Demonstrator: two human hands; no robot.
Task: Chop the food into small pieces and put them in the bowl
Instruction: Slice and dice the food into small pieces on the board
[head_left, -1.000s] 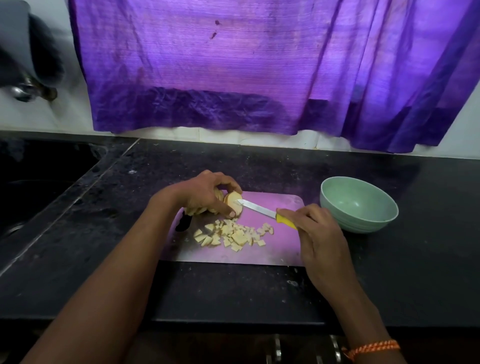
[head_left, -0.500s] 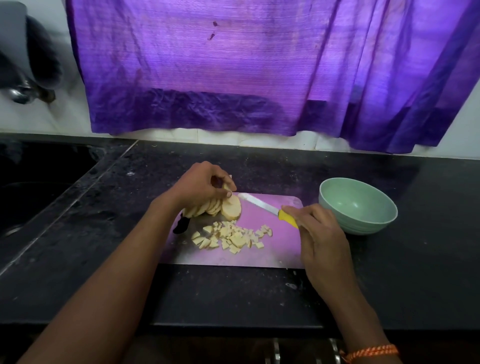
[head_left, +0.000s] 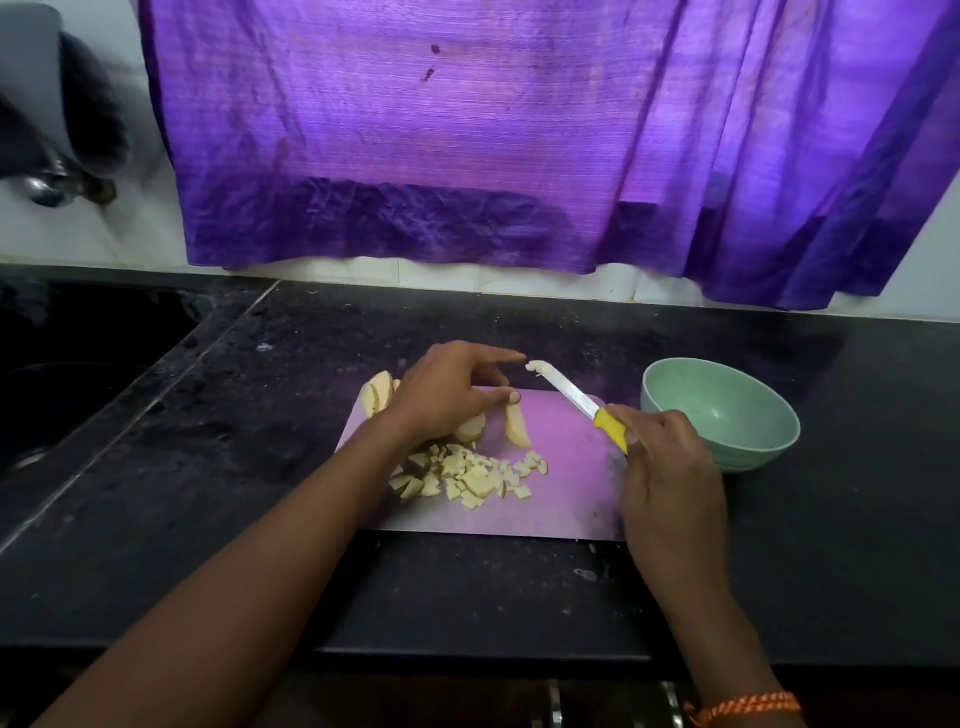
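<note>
A pinkish cutting board lies on the black counter. On it is a heap of several small pale food cubes, one loose slice and a stack of slices partly hidden behind my left hand. That hand hovers over the slices with its fingers stretched toward the knife tip, holding nothing. My right hand grips the yellow handle of a knife, blade raised and pointing up-left, with a bit of food stuck at its tip. A pale green bowl stands right of the board, nothing visible in it.
A dark sink is sunk into the counter at the left, with a metal tap above it. A purple curtain hangs along the back wall. The counter's front edge runs close below the board.
My left hand has let go of the slices and spread its fingers toward the blade. The knife has lifted off the board and one slice now lies apart.
</note>
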